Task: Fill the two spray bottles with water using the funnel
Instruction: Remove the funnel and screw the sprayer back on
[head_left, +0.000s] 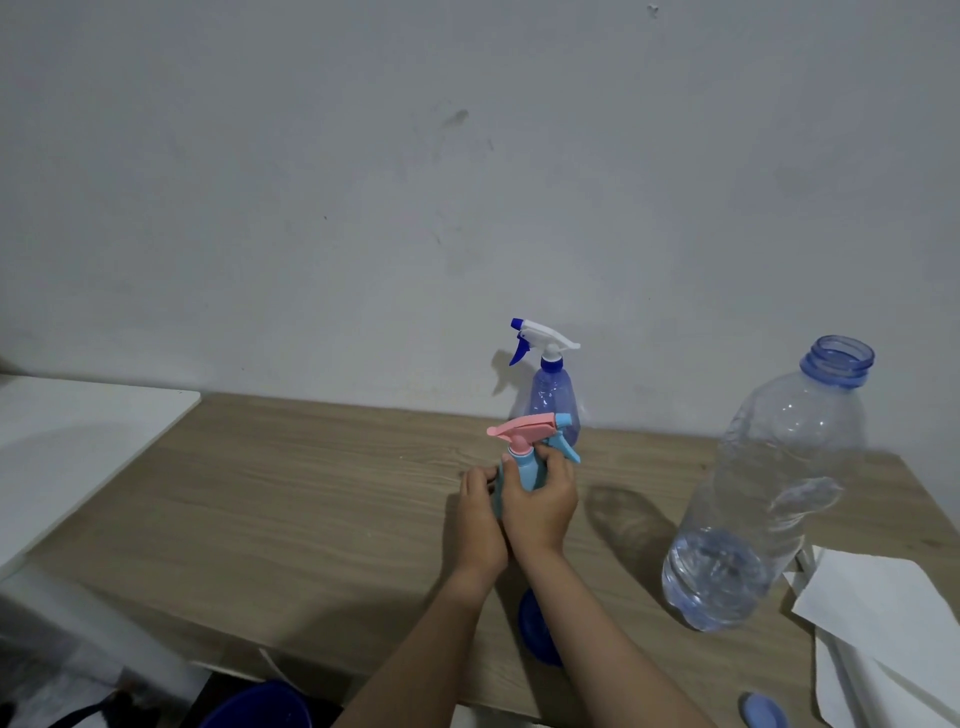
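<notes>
- Head view: both hands meet near the middle of the wooden table (311, 493), wrapped around a small light-blue spray bottle (525, 475) that stands upright on it.
- The left hand (480, 512) holds the bottle's body from the left, fingers closed around it.
- The right hand (543, 506) grips the neck just under the pink trigger head (524, 428), fingers (553, 462) clamped on the collar; the head's blue nozzle points right.
- Just behind, near the wall, a second spray bottle (553, 397) stands upright, with a translucent blue body, a white head and a dark blue trigger, its head screwed on.
- To the right, well apart from the hands, a large clear water bottle (763, 499) stands uncapped, water filling only its lower part.
- A dark blue object (537, 623), possibly the funnel, lies on the table between the forearms, partly hidden by the right arm.
- A small blue cap (762, 711) lies near the table's front right edge.
- White paper (883, 613) rests at the right corner, beside the water bottle's base.
- A white board (78, 441) covers the left end.
</notes>
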